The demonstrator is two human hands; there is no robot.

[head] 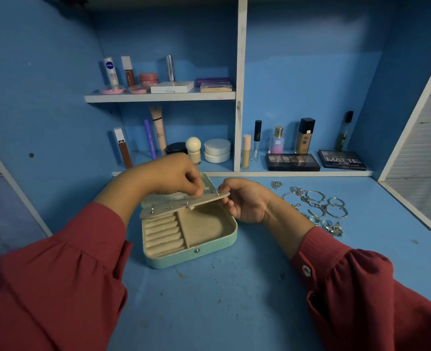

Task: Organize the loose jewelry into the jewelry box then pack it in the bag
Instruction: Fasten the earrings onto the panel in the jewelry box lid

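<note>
Head view shows your jewelry box (191, 239) open at counter (222, 312) centre, ring rolls and tray bare. Your right hand (247, 201) holds the earring panel (184, 202) by its end; your left hand (174, 174) pinches a stud into it. Loose jewelry (318, 206) waits at 3 o'clock. Most work remains; no bag visible.

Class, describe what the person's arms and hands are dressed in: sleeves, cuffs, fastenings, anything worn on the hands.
Both arms wear dark red long sleeves, gathered into buttoned cuffs; a pale button shows on the right cuff. The left hand and right hand are bare; no gloves or rings show.
</note>
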